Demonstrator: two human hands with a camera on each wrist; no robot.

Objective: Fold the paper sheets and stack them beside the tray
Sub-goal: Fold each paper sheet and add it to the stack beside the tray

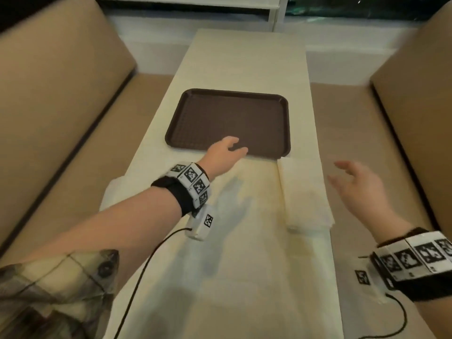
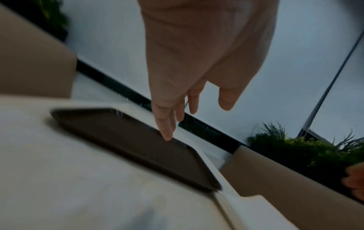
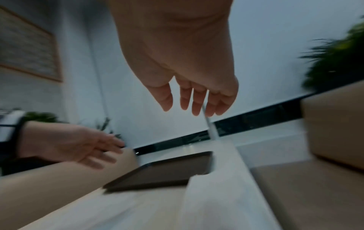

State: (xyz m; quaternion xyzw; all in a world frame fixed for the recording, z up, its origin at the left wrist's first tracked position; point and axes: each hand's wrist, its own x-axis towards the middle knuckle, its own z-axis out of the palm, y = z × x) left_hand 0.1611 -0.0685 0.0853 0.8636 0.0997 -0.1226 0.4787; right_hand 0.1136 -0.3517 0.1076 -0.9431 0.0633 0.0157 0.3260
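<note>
Both hands are spread and empty: left [image 1: 226, 150] over the tray's [image 1: 190, 106] near edge, right [image 1: 354, 182] beside the stack [image 1: 303, 192]. Best pinch the flat sheet's [image 1: 244, 241] corners evenly.

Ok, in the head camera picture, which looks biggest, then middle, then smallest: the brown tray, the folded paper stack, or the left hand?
1. The brown tray looks biggest.
2. The folded paper stack comes next.
3. The left hand looks smallest.

The hand hovers above the table, nearer the camera, yet takes up the least room.
</note>
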